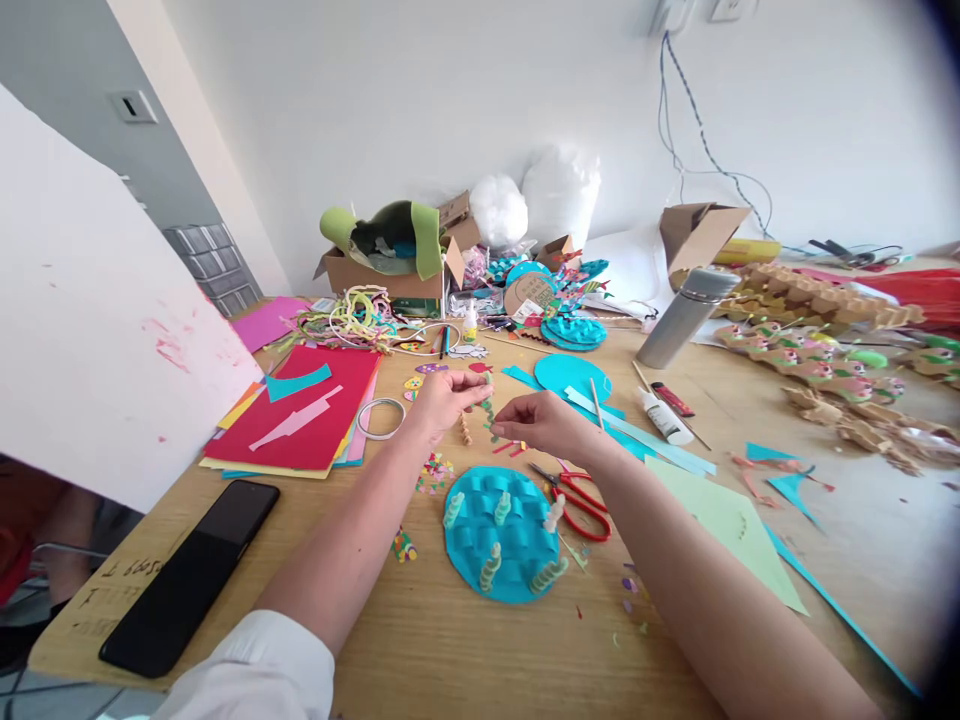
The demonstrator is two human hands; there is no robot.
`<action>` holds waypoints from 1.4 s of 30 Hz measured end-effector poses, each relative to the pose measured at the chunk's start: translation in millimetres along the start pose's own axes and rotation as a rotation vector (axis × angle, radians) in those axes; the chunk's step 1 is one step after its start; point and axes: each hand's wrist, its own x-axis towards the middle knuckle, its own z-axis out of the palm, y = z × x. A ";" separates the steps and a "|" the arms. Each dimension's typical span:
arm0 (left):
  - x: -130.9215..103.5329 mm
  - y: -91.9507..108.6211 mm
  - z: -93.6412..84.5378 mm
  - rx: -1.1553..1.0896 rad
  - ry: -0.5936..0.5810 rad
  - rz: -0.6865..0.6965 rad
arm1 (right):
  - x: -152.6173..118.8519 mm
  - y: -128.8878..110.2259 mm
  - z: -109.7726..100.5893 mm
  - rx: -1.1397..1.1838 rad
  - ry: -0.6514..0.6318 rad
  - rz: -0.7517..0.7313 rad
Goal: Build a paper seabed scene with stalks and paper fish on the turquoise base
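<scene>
A thin green curled paper strip (489, 406) is stretched between my two hands, above the table. My left hand (448, 400) pinches its upper end. Lower down, the fingertips of my right hand (525, 418) are closed on the other end. Nearer to me lies a round blue woven paper disc (501, 565), with several pale green curled strips standing on it and a whitish curl (554, 513) at its right edge. Red-handled scissors (583, 508) rest beside the disc, below my right hand. A brownish curl (466, 430) lies just under my left hand.
Coloured paper sheets (319, 405), a tape ring (381, 419) and a black phone (191, 575) lie left. Right are a glue bottle (666, 417), a grey flask (686, 318), blue paper pieces (574, 382) and egg-carton crafts (817, 360). Craft supplies and boxes (386, 283) crowd the back.
</scene>
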 end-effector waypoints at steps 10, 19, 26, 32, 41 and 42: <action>0.1 -7.7 2.5 -0.036 -0.073 -0.012 | -2.6 -3.6 4.1 0.162 -0.062 0.055; 0.1 -9.9 6.7 -0.030 -0.103 -0.025 | 3.4 5.6 7.1 0.225 -0.159 0.069; -0.6 -5.0 -1.9 0.038 -0.093 -0.046 | 6.5 11.0 10.4 0.220 -0.196 0.084; -18.5 7.8 -18.0 0.233 -0.051 0.015 | 9.7 18.4 19.2 0.229 -0.199 0.044; -61.5 -20.1 -24.1 0.704 -0.079 0.006 | 11.1 20.1 25.6 0.085 -0.218 0.066; -63.9 -24.0 -23.9 0.718 -0.082 -0.001 | 11.5 21.4 26.6 0.094 -0.227 0.061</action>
